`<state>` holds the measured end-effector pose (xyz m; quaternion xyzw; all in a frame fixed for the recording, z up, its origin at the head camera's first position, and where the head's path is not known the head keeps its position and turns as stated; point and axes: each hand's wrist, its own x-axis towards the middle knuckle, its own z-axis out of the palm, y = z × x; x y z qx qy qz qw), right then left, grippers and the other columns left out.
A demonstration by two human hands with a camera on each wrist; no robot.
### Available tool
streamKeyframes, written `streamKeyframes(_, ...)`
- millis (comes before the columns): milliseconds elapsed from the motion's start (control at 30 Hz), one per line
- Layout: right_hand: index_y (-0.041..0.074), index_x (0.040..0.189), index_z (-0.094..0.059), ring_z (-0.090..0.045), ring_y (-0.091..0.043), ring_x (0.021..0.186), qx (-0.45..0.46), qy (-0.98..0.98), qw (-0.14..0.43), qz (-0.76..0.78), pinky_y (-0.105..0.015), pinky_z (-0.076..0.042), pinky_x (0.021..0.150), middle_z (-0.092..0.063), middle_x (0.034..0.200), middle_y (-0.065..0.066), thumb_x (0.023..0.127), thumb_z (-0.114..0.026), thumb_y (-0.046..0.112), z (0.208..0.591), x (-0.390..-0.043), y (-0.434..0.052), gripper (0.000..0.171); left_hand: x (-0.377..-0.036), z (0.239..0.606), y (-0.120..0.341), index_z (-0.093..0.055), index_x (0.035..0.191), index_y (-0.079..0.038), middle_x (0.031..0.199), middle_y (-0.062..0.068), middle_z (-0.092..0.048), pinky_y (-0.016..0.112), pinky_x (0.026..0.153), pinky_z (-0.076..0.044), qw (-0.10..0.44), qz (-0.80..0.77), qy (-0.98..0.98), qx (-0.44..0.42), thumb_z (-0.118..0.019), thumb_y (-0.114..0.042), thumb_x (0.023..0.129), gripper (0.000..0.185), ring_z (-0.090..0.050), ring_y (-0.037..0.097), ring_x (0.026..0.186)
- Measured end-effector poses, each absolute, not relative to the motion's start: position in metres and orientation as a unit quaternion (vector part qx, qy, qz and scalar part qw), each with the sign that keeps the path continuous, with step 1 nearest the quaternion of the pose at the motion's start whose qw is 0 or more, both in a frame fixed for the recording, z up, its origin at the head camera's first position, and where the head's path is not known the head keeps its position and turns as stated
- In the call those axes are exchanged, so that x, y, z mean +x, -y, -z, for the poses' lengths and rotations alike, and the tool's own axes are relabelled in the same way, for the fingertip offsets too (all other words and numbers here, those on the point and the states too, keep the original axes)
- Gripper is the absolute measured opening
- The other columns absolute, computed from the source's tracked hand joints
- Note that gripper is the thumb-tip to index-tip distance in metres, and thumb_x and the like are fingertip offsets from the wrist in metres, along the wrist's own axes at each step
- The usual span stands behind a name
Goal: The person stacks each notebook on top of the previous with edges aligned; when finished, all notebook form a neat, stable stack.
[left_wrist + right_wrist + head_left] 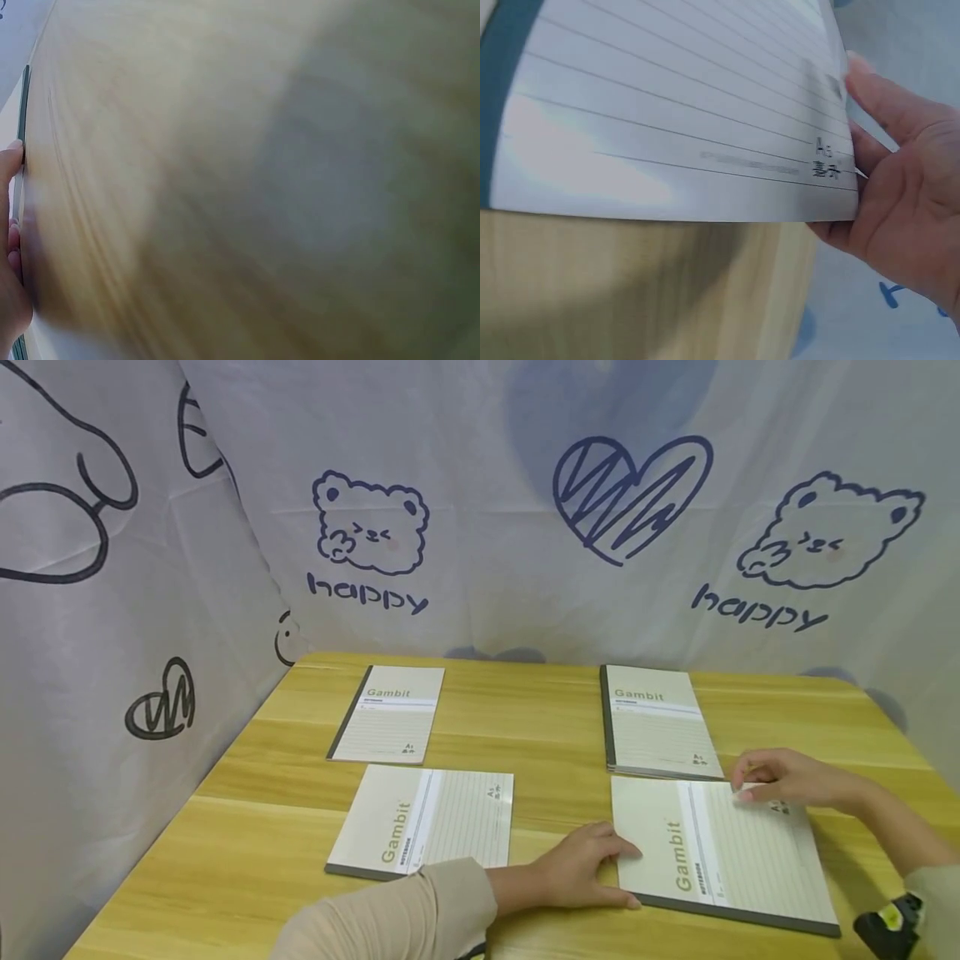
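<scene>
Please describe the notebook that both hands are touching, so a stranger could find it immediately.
On the wooden table lie four Gambit notebooks. It is the near right notebook, lying sideways. Only this one has the left hand and right hand on it.

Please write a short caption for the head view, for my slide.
Both hands, left hand and right hand, hold the near-right notebook on a wooden table.

Pale green ruled notebook (dark spine), yellow wood-grain table.

- Three notebooks lay apart on the wooden table: far left, near left, far right.
- A printed sheet hung behind.
</scene>
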<state>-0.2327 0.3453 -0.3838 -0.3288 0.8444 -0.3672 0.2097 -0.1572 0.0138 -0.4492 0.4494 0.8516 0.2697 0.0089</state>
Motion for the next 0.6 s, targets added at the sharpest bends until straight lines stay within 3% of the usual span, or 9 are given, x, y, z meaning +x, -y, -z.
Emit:
streamKeyframes(267,0.007,0.090,-0.060,-0.049,-0.003,0.072,-0.347,-0.852,0.211,0.331,-0.021,-0.036,0.057,-0.059,0.084,0.004,0.087,-0.059,0.003,0.370,-0.233,-0.341,0.005,-0.156,0.447,-0.013,-0.062,0.116,-0.011,0.095,-0.004,-0.057,0.003,0.074,-0.034,0.021,-0.280,-0.848,0.449,-0.074,-0.036,0.077,0.047,-0.045,-0.002,0.082)
streamKeyframes(600,0.010,0.090,-0.063,-0.050,-0.005,0.068,-0.353,-0.862,0.177,0.316,-0.020,-0.038,0.056,-0.061,0.082,0.004,0.088,-0.055,0.000,0.346,-0.230,-0.339,0.013,-0.159,0.444,-0.014,-0.063,0.112,-0.007,0.082,-0.001,-0.055,0.001,0.064,-0.033,0.019,-0.336,-0.836,0.433,-0.075,-0.025,0.078,0.041,-0.040,-0.003,0.071)
